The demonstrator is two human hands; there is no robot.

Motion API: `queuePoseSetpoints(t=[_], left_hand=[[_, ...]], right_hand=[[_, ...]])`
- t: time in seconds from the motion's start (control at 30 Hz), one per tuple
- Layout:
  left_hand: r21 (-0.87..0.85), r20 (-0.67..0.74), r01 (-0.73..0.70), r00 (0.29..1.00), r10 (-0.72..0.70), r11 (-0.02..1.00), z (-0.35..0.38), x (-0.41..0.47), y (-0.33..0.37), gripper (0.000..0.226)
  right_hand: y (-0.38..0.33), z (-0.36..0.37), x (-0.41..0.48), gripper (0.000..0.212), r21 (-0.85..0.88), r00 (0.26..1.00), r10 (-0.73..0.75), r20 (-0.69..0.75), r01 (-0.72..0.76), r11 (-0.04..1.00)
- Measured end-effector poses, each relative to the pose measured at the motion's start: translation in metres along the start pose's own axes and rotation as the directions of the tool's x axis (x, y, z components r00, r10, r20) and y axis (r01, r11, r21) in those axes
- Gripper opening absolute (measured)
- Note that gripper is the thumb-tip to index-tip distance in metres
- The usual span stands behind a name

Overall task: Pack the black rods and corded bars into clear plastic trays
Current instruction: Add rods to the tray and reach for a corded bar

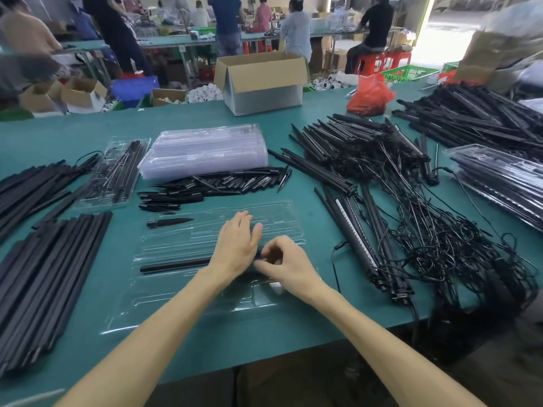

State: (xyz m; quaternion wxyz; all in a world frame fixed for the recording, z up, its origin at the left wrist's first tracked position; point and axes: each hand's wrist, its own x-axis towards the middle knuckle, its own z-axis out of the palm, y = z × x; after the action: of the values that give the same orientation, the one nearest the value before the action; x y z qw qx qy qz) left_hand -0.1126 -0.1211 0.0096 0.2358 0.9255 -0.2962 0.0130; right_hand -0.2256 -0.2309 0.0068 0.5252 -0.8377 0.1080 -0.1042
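Observation:
A clear plastic tray lies open on the green table in front of me. A black rod lies in one of its long slots, and a short black spike sits in a slot at the tray's far left. My left hand lies flat over the rod's right end, fingers straight, pressing down. My right hand is just right of it, fingers curled, pinching the rod's right end. Corded bars lie heaped to the right, and black rods are stacked at the left.
A stack of empty clear trays stands behind a heap of black spikes. A filled tray lies at the left, more filled trays at the right. A cardboard box and a red bag stand at the back.

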Motion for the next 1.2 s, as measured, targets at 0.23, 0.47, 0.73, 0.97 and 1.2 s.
queuePoseSetpoints(t=[0.23, 0.47, 0.73, 0.97, 1.2], left_hand=[[0.217, -0.013, -0.002, 1.0, 0.004, 0.976, 0.026, -0.006, 0.001, 0.056], [0.206, -0.036, -0.005, 0.999, 0.013, 0.979, 0.026, -0.007, 0.001, 0.054], [0.173, -0.08, 0.0, 0.997, 0.014, 0.985, 0.028, -0.006, 0.0, 0.052], [0.173, -0.031, 0.036, 0.999, -0.031, 0.984, 0.023, -0.007, 0.003, 0.063], [0.189, 0.013, 0.075, 0.997, -0.079, 0.979, 0.024, -0.005, 0.004, 0.068]], right_hand=[[0.008, 0.0, 0.005, 0.012, 0.217, 0.994, 0.042, -0.101, -0.019, 0.976], [0.002, -0.034, 0.044, 0.026, 0.292, 0.997, 0.051, -0.066, -0.029, 0.956], [0.014, -0.141, 0.157, 0.028, -0.195, 0.937, 0.008, -0.349, -0.081, 0.977], [0.036, -0.165, 0.238, 0.033, -0.529, 0.934, 0.029, -0.356, -0.227, 0.818], [0.048, -0.153, 0.289, 0.047, -0.734, 0.939, 0.056, -0.339, -0.301, 0.609]])
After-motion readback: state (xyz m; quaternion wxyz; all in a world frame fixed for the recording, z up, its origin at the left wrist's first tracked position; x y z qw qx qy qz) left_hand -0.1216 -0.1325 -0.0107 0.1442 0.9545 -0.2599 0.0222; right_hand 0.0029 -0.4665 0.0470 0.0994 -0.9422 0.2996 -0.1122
